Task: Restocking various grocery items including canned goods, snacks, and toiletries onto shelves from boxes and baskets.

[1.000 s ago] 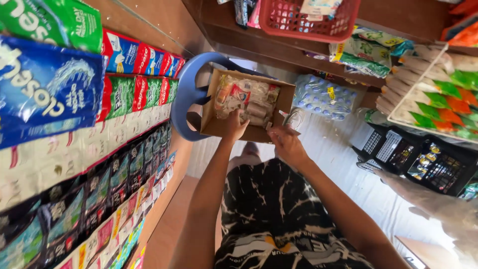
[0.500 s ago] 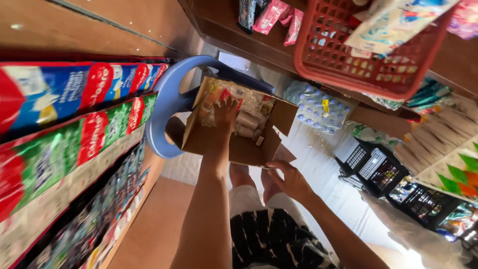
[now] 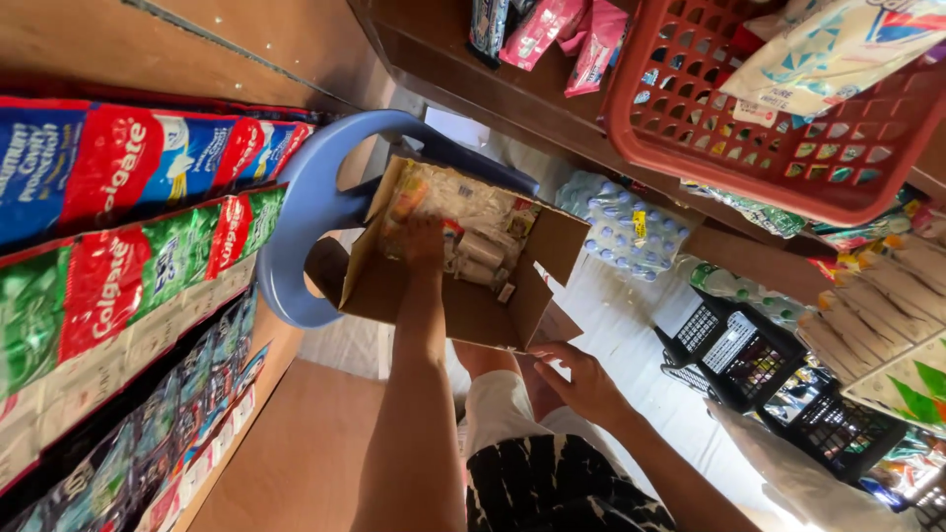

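An open cardboard box [image 3: 463,307] rests on a blue plastic chair [image 3: 296,222]. Inside it lie several small wrapped packets [image 3: 483,246], white, red and yellow. My left hand [image 3: 426,236] reaches into the box, its fingers down among the packets. Whether it grips one is hidden. My right hand [image 3: 583,382] sits at the box's near flap with its fingers apart, and the fingertips touch the cardboard edge. It holds nothing. My lap, in black and white patterned cloth, lies below both arms.
Shelves of toothpaste cartons [image 3: 128,177] and sachets run along the left. A red plastic basket [image 3: 769,138] of packets hangs over a wooden shelf at top right. A wrapped pack of water bottles [image 3: 621,229] and black baskets [image 3: 754,357] stand on the floor.
The view has tilted and closed in on the box. My left hand stays inside it, slightly deeper among the packets. My right hand has come up to the box's near flap.
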